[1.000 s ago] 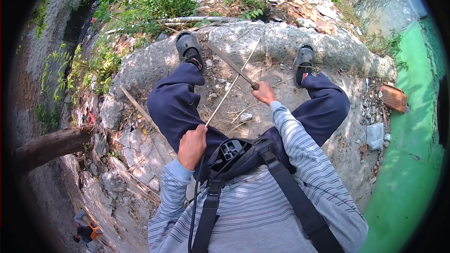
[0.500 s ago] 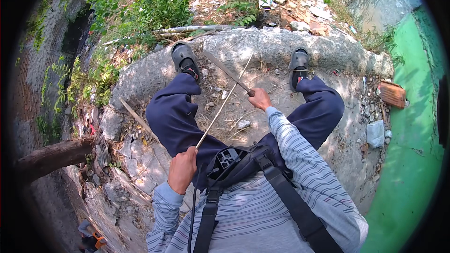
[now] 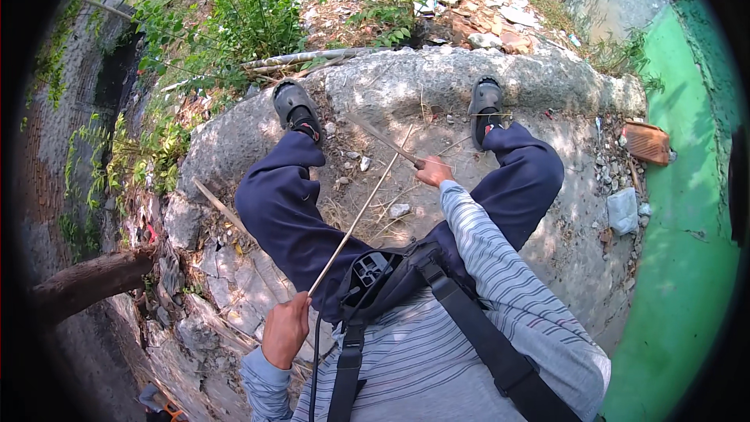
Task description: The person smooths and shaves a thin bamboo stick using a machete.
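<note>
My left hand [image 3: 286, 330] is closed around the lower end of a long, thin, pale stick [image 3: 361, 215], which slants up and to the right between my knees. In my right hand [image 3: 434, 171] is the dark handle of a knife [image 3: 384, 139]. Its long blade points up and left, toward my left shoe. The blade passes close to the stick's far end; I cannot tell whether they touch. Several thin strips and shavings [image 3: 383, 223] lie on the ground between my legs.
My shoes rest against a rough stone ledge [image 3: 391, 82]. A brown ridged block [image 3: 647, 143] and a whitish lump [image 3: 623, 212] lie right, beside a green wall [image 3: 680, 250]. A dark log [image 3: 94, 275] juts in at left. A flat wooden strip [image 3: 219, 205] lies beside my left leg.
My left hand has drawn down and left with the stick, so its far end sits lower. The knife and right hand have shifted slightly down; the whole view has moved a little.
</note>
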### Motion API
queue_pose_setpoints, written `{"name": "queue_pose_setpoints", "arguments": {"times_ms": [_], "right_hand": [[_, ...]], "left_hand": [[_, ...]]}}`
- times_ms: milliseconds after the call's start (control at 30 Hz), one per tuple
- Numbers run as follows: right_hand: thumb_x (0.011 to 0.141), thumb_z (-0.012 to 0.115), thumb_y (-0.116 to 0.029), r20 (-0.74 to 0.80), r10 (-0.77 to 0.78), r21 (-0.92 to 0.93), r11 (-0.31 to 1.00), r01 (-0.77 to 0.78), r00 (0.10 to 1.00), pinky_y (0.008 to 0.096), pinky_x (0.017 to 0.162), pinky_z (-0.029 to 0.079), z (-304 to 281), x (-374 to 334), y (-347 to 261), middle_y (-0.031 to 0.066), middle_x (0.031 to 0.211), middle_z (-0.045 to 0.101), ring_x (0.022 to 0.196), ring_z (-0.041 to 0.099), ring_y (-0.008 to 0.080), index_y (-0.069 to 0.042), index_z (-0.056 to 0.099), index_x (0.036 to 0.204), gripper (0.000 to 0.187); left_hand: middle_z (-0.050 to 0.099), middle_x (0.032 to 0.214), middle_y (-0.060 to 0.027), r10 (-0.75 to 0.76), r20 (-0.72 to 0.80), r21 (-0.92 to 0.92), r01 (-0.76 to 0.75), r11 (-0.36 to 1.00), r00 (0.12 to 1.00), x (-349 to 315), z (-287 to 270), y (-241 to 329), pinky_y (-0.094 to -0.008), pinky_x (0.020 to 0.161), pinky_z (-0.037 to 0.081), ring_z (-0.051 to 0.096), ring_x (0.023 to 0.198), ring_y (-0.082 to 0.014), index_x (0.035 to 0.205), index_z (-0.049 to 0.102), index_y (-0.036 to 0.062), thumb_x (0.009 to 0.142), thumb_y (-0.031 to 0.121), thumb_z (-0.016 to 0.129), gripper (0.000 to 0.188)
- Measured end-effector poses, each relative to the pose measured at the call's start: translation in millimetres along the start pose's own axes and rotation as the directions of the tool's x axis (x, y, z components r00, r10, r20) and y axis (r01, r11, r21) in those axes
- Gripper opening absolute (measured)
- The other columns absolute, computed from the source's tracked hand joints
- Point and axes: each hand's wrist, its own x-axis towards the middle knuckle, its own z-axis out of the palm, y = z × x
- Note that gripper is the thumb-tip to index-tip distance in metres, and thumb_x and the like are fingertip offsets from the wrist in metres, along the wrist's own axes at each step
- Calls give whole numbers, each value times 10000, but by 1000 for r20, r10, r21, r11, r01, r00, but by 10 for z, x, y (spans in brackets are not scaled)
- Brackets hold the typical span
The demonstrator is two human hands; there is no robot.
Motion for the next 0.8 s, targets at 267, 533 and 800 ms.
{"name": "queue_pose_setpoints", "arguments": {"times_ms": [267,533,800], "right_hand": [[827,647,-334,82,127,46,990,-131,989,498,971,530,-16,0,67,221,1160,730,1112,682,417,-94,752,1165,427],[792,654,-329,31,187,136,972,-190,982,493,955,528,7,59,206,228,1142,731,1100,681,425,-88,756,1140,436],[786,643,-338,-33,210,147,968,-204,977,490,933,526,-37,80,292,251,1099,729,1073,682,435,-74,759,1082,414]], "left_hand": [[654,750,-277,-20,81,-1,20,1000,997,-78,79,-30,-575,601,472,641,708,-491,1005,624,43,1016,142,586,106],[637,718,-277,-35,96,-50,40,998,995,-343,-255,-15,-548,580,465,639,678,-481,1001,624,25,1000,115,608,91],[615,666,-254,-47,96,-65,53,996,994,-525,-424,-56,-526,570,469,641,653,-460,1018,666,27,990,108,623,96]]}}
